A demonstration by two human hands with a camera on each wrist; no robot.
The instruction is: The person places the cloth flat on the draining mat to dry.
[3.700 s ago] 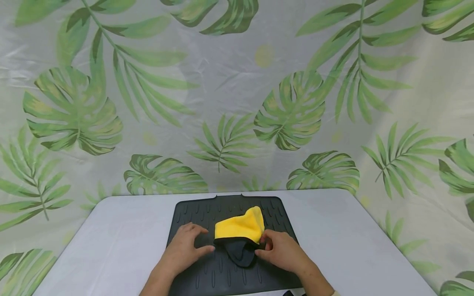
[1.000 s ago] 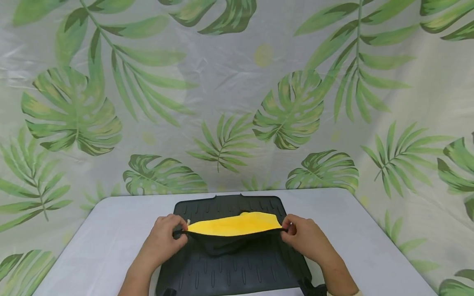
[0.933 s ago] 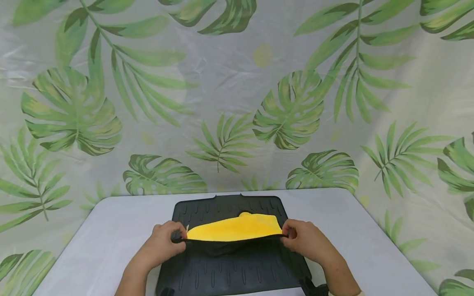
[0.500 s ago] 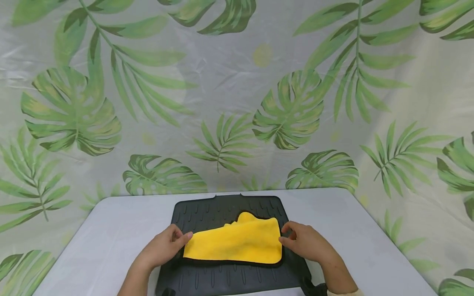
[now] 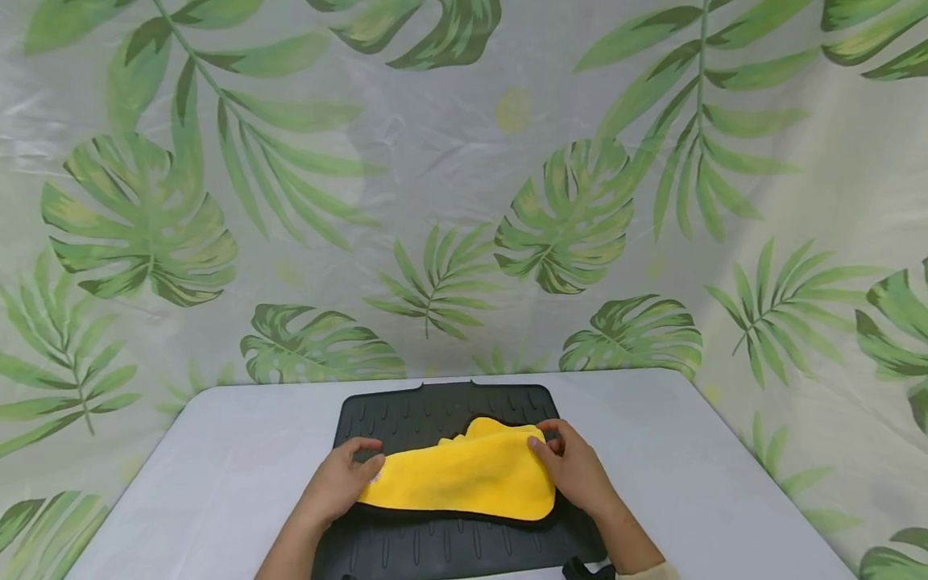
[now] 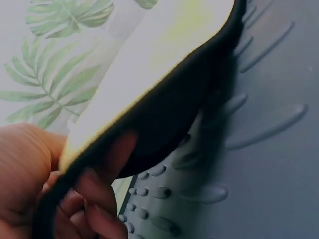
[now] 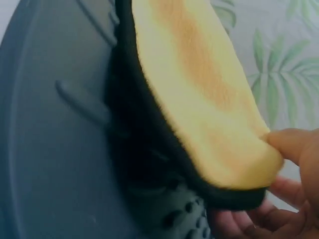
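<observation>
A yellow cloth (image 5: 464, 479) with a black edge lies folded lengthwise across a black ridged mat (image 5: 406, 552). In the head view, my left hand (image 5: 339, 483) grips the cloth's left end, thumb on the yellow face. The left wrist view shows the fingers of this hand (image 6: 30, 174) under the dark edge, with the cloth's dark underside showing. At the upper right corner, my right hand (image 5: 576, 471) pinches the cloth. From the right wrist, the thumb of that hand (image 7: 301, 149) presses the yellow pile while the fingers curl beneath the black hem.
The mat sits on a white table (image 5: 210, 483), its far edge short of the table's back. A leaf-printed curtain (image 5: 449, 201) hangs behind and along the right side. A small black object (image 5: 586, 570) shows at the right wrist.
The cloth was bunched with its dark side showing, then held stretched and laid down yellow side up. Since half a second ago, both hands have moved inward, the right one onto the upper corner.
</observation>
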